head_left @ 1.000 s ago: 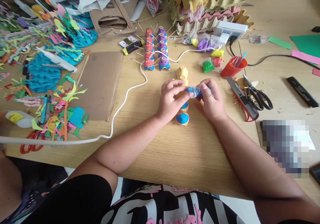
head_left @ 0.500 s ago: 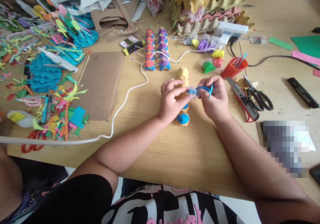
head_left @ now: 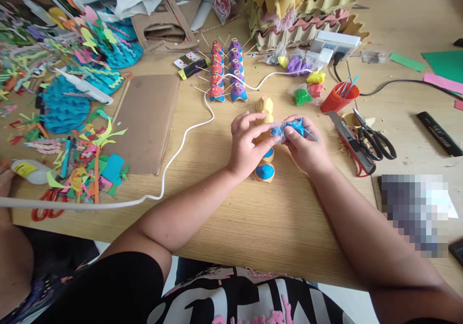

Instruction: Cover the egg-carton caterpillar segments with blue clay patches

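Note:
Between my hands is a clear plastic bag of blue clay (head_left: 294, 125). My left hand (head_left: 249, 138) pinches the bag's clear end. My right hand (head_left: 307, 143) grips the blue-filled part, and a thin blue stick (head_left: 311, 135) juts out from its fingers. Below them stands a strip of yellow egg-carton cups (head_left: 265, 104), partly hidden by my left hand; its near cups bear blue clay (head_left: 265, 171). Farther back are two finished-looking rows of painted cups, one red (head_left: 217, 90) and one purple (head_left: 238, 91), with pins sticking out.
A white cord (head_left: 184, 138) crosses the table. To the right lie a utility knife (head_left: 349, 141), black scissors (head_left: 376, 141) and a red cup (head_left: 336, 100). Paper scraps (head_left: 83, 169) and cardboard (head_left: 144, 121) lie left, egg trays (head_left: 300, 6) behind. Another person's arm is at the left edge.
My right hand has turned and its fingers have shifted on the bag, so more blue clay shows. The blue stick has swung from upright to slanting down right.

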